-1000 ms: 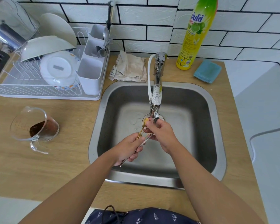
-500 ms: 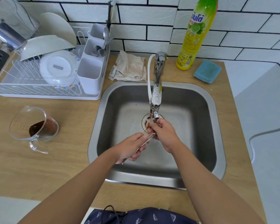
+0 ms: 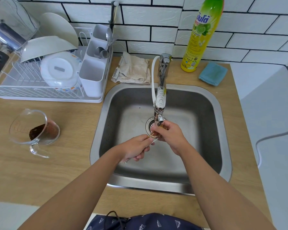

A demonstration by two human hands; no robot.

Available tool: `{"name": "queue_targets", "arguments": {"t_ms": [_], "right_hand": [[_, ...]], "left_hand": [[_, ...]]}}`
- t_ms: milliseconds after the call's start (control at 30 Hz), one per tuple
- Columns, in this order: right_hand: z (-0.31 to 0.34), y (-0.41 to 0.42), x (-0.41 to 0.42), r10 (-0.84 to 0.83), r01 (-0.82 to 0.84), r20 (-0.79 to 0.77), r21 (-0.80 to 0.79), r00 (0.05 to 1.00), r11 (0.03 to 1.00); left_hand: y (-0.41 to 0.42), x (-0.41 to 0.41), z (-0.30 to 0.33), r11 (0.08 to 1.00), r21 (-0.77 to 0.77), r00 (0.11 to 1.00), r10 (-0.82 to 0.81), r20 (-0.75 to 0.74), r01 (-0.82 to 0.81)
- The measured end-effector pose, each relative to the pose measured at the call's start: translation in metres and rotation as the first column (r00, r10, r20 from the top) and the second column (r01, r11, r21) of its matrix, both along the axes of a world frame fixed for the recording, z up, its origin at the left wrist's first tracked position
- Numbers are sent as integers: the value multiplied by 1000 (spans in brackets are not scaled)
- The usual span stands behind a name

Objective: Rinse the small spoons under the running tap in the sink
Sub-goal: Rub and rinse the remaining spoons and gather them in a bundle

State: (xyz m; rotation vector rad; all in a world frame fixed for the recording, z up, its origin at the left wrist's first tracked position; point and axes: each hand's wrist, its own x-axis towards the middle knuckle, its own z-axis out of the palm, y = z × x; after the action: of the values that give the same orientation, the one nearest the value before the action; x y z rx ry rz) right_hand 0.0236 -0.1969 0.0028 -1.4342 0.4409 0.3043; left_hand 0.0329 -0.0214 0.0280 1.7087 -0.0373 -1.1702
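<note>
Over the steel sink (image 3: 219, 130), my left hand (image 3: 136, 147) grips a bundle of thin gold and silver small spoons (image 3: 152, 136) by their handles; one handle end pokes out below the fist. My right hand (image 3: 170, 136) pinches the bowl ends of the spoons just under the tap (image 3: 160, 105) nozzle, above the drain. The spoon bowls are hidden by my right fingers. Running water is not plainly visible.
A white dish rack (image 3: 40, 95) with bowls, a plate and a cutlery caddy stands at the back left. A glass measuring jug (image 3: 35, 130) with brown residue sits left of the sink. A folded cloth (image 3: 133, 70), dish soap bottle (image 3: 201, 34) and blue sponge (image 3: 213, 73) line the back.
Both hands have shifted slightly along the spoons under the tap nozzle; my left hand has slid up toward the right one, and the spoons lie flatter.
</note>
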Motion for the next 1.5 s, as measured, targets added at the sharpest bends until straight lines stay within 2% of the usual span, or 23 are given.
{"name": "queue_targets", "arguments": {"t_ms": [167, 367, 467, 600, 767, 833, 1067, 1200, 1333, 1500], "right_hand": [[1, -1, 4, 41, -42, 14, 86, 999, 995], [-4, 11, -1, -9, 8, 79, 9, 997, 1000], [-3, 9, -1, 72, -70, 57, -40, 996, 997], [-1, 4, 4, 130, -129, 10, -88, 991, 988], [-2, 3, 2, 60, -57, -6, 231, 998, 971], [-3, 0, 0, 53, -49, -6, 290, 999, 956], [-2, 3, 6, -52, 55, -28, 93, 998, 994], [-2, 8, 6, -22, 23, -13, 111, 1000, 994], [-2, 12, 4, -27, 30, -19, 214, 999, 976], [-4, 9, 2, -80, 92, -68, 195, 994, 977]], "left_hand": [[4, -1, 0, 998, 2, 998, -59, 11, 59], [8, -3, 0, 994, -81, 997, -69, -23, 67], [10, -4, -3, 996, -74, 999, -51, -3, 51], [14, -9, -9, 993, -118, 998, -1, -67, -7], [18, -10, -14, 988, -134, 997, 66, -42, -71], [20, -9, -14, 979, -163, 992, 120, -48, -126], [17, -4, -9, 960, -222, 986, 164, -40, -169], [18, -3, -10, 956, -233, 984, 178, -30, -180], [19, -7, -14, 956, -222, 981, 189, -33, -191], [21, -7, -16, 952, -248, 984, 168, -61, -178]]}}
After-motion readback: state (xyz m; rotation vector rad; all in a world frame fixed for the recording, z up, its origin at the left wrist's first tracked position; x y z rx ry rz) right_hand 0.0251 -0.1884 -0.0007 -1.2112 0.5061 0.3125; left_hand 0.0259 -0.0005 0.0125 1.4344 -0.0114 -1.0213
